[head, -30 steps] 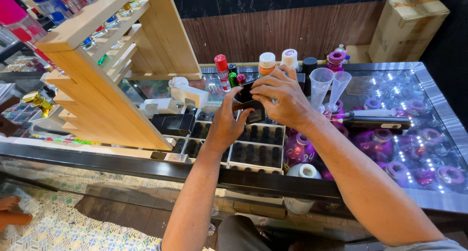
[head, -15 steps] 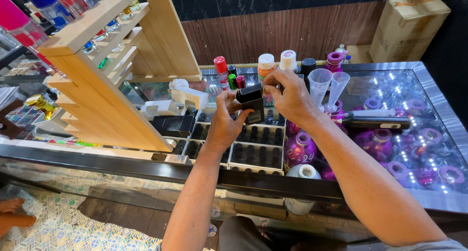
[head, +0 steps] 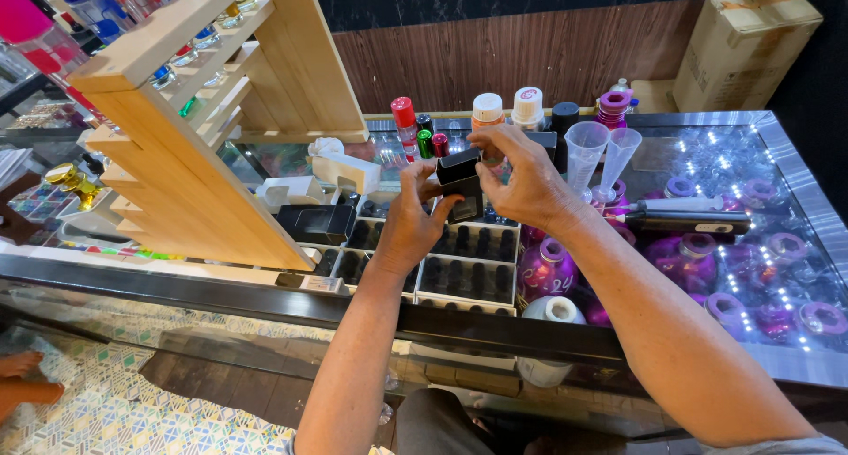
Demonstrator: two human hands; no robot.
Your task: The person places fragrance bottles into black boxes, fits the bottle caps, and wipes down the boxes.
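I hold a small black box [head: 461, 185] over the glass counter [head: 777, 155] with both hands. My left hand [head: 408, 221] grips its lower body from the left. My right hand [head: 521, 179] pinches its black top flap from above and the right. Beneath the box lie white trays of small dark bottles [head: 466, 278]. Behind it stands a row of bottles with red, orange and white caps [head: 481, 110].
A slanted wooden rack [head: 190, 128] of small bottles fills the left. Two clear plastic measuring cones [head: 601, 159] stand to the right of my hands. Purple bottles [head: 543, 269] show under the glass. A cardboard carton [head: 746, 40] sits at the back right. Black and white boxes [head: 314, 221] lie by the rack.
My right hand, which covered the box from above, has lifted and now pinches its top flap. The box sits a little higher and more upright.
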